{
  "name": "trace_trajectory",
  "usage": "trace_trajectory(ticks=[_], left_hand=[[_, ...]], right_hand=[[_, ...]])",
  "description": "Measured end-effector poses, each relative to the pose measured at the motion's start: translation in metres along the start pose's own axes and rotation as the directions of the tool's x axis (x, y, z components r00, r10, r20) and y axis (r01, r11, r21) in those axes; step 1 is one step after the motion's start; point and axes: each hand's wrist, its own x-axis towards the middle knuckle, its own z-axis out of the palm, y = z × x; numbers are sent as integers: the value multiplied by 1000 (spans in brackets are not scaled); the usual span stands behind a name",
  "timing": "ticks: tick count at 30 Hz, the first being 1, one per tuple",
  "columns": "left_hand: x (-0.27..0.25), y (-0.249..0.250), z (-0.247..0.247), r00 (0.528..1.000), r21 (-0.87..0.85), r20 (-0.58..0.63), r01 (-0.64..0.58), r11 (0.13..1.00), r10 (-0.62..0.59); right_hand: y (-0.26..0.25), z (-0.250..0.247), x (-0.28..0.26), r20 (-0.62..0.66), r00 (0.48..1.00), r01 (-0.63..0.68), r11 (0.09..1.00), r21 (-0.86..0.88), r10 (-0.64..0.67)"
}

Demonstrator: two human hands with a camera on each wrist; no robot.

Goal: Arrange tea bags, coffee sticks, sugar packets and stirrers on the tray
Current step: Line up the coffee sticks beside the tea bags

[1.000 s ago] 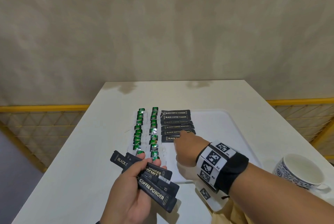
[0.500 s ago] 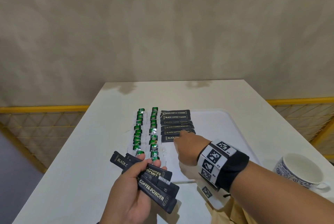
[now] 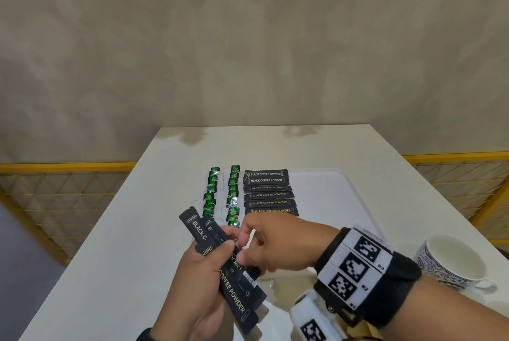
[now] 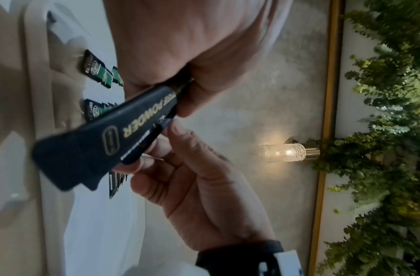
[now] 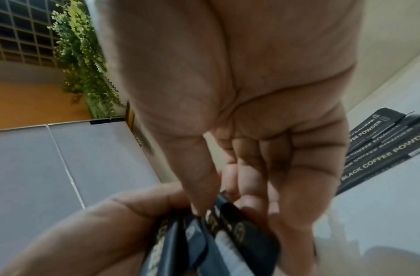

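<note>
Right hand (image 3: 271,241) apparently pinching coffee sticks (image 3: 234,283)

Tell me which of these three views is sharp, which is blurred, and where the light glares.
Head view: the sharpest, print on the coffee sticks on the tray readable, edges bowed by the wide lens. Left wrist view: turned sideways, dim, the held sticks smeared, a wall lamp glaring. Right wrist view: the right hand soft and filling the frame, no strong glare.
</note>
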Motion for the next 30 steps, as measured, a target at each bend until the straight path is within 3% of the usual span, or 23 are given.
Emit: trace_trajectory(ticks=[3,9,12,15,21,27,30], left_hand=[[-2,4,-1,998,48,66,2,999,-5],[0,9,-14,990,242,139,-51,969,18],[-1,10,-18,993,293,120,-55,955,21],[-3,11,-22,997,191,72,11,981,-26],[-2,8,-27,1000,166,1,4,986,-4],[-1,6,-24,1000,166,24,3,986,-7],[-2,6,-25,1000,156,20,1,988,-5]], right_hand=[[3,6,0,-50,998,36,999,26,-35],[10,8,-5,-48,999,-9,984,180,18],[14,4,-5,-125,990,-55,994,91,66],[25,-7,-5,-186,974,-140,988,-64,126],[55,-18,11,-197,934,-357,833,-423,299],[70,-16,33,-229,891,-453,746,-488,391],[62,-15,29,-344,887,-450,744,-494,308]])
